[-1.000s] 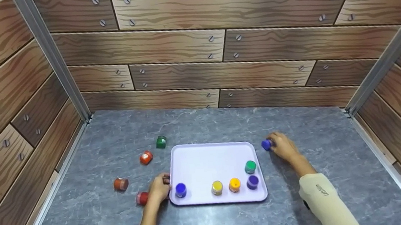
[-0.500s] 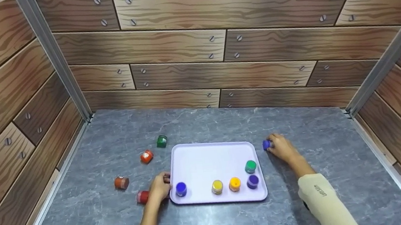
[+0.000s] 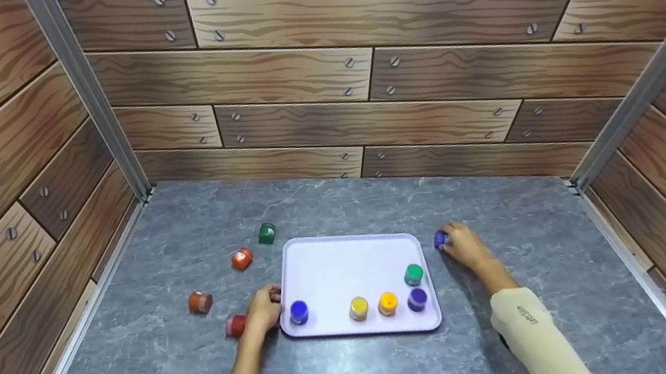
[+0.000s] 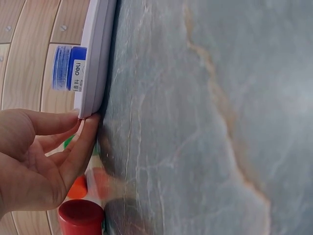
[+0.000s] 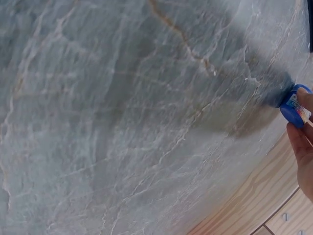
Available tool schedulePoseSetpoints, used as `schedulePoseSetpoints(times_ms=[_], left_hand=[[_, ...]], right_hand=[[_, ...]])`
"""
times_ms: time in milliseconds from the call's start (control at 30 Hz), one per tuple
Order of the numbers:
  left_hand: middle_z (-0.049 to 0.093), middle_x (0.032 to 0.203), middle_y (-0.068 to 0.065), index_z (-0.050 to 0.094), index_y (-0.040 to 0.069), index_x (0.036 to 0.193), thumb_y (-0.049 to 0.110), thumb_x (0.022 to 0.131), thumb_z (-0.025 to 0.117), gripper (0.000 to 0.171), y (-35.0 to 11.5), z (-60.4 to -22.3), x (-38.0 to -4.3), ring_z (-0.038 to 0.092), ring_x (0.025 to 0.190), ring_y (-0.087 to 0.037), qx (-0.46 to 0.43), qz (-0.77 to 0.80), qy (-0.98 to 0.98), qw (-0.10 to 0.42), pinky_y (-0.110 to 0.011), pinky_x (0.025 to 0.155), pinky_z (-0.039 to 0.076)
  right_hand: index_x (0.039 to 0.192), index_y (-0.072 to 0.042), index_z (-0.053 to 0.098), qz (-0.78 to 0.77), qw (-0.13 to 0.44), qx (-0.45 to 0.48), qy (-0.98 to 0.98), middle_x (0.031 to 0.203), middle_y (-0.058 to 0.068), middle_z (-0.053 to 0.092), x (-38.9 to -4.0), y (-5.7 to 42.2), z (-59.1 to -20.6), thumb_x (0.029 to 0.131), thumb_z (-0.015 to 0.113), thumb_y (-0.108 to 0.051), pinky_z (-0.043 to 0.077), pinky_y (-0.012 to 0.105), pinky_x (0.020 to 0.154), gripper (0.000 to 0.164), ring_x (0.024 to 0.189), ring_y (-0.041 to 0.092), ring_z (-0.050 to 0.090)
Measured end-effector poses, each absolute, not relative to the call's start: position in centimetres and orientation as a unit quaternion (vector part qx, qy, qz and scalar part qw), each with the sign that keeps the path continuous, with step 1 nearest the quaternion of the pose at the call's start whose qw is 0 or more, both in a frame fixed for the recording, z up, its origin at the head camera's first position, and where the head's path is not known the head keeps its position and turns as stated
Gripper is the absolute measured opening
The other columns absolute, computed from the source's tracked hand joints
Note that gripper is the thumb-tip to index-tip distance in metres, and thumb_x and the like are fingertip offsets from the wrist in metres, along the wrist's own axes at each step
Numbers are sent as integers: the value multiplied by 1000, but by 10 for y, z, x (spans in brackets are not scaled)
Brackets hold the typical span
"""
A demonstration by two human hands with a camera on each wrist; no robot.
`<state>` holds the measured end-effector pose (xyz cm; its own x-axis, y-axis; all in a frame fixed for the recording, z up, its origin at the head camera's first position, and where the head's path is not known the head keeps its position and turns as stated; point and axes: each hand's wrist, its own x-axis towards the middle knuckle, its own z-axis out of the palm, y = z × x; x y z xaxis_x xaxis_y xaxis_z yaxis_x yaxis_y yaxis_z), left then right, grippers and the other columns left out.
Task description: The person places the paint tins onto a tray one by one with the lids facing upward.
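Firstly, one lilac tray (image 3: 330, 269), rectangular, shallow-rimmed, flat on a grey marbled worktop (image 3: 354, 373). Left hand (image 3: 264, 311): pinching the tray's left rim, thumb on the upper edge, fingers against the outer side and underneath.

Right hand (image 3: 466, 246): pinching one capped blue jar (image 3: 440, 239) between thumb and fingers, just beyond the tray's right edge, near its far corner; whether this jar touches the worktop cannot be told.

Contents of tray, five jars, all upright: one ultramarine jar (image 3: 299, 312), near left corner, close to the left hand, white label reading "deli"; one yellow jar (image 3: 358, 308), one amber jar (image 3: 388, 304) and one purple jar (image 3: 417, 299), in a row along the near edge towards the right; one mid-green jar (image 3: 414, 274), directly behind the purple.

Left of tray, on the worktop, four loose jars: one dark green jar (image 3: 267, 233), farthest back; one orange jar (image 3: 241, 259), in front of it; one brown jar (image 3: 200, 302), on its side, farthest left; one red jar (image 3: 235, 325), on its side, beside the left hand and partly hidden by it.

Surround: wood-plank-patterned walls (image 3: 293, 60) with printed screws; grey metal posts (image 3: 90, 95) at the corners. Both sleeves (image 3: 531, 327) pale khaki, the right bearing small dark lettering.
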<state>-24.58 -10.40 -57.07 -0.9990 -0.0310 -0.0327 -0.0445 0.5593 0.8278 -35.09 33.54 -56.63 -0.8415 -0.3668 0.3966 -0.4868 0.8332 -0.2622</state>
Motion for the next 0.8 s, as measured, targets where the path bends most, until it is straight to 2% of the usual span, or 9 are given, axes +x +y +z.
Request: schedulePoseSetpoints(times_ms=[100,167,233,300,367,400,467,567,800], left_hand=[[62,83,-13,59,-6,106,-10,69,56,38,-106,-584,-253,57,78,-26,-24,474,880,12,-35,68,45],[63,86,-11,59,-2,110,-10,70,56,41,-110,-593,-258,57,81,-26,-12,481,877,2,-36,70,46],[61,82,-7,61,3,108,-8,69,55,41,-118,-633,-275,56,75,-22,22,496,867,-26,-32,65,45],[61,81,-6,61,5,107,-8,70,56,40,-121,-652,-284,56,74,-21,30,500,865,-27,-32,63,45],[61,80,-6,61,4,106,-8,69,56,39,-120,-653,-285,56,74,-22,22,498,866,-21,-32,62,45],[61,80,-7,61,2,104,-9,68,57,38,-117,-651,-285,56,73,-22,11,499,867,-12,-33,62,46],[62,84,-12,59,-2,107,-10,70,58,38,-110,-614,-268,57,78,-27,-23,486,873,18,-38,66,47],[62,85,-15,57,-7,106,-11,71,56,35,-106,-582,-252,56,79,-27,-21,472,881,19,-36,69,46],[62,85,-13,59,-6,106,-11,69,55,38,-105,-570,-246,57,81,-25,-21,472,881,13,-35,72,45]], right_hand=[[92,10,61,182,173,223,-942,86,22,57,-351,335,-567,65,74,6,46,50,72,31,81,42,55],[93,9,61,187,171,219,-942,86,22,58,-350,334,-567,65,74,6,46,50,72,31,82,42,55],[93,8,61,189,169,214,-943,86,22,58,-350,334,-567,66,74,6,45,50,72,30,82,42,56],[92,8,61,190,167,213,-944,86,21,59,-350,333,-566,66,74,5,45,50,72,29,83,41,56],[92,8,61,192,166,215,-943,85,21,59,-349,332,-565,66,74,5,45,50,72,29,83,41,56],[92,8,61,191,166,217,-943,85,21,59,-349,332,-564,67,74,5,45,50,72,29,82,41,56],[92,8,61,190,166,221,-942,85,21,58,-348,332,-562,67,74,4,45,50,72,29,82,41,56],[92,8,60,189,167,228,-940,85,21,58,-346,332,-559,67,74,4,46,50,72,29,81,41,56],[90,7,60,192,164,232,-939,84,20,58,-340,330,-550,66,74,4,46,50,71,29,80,40,56]])
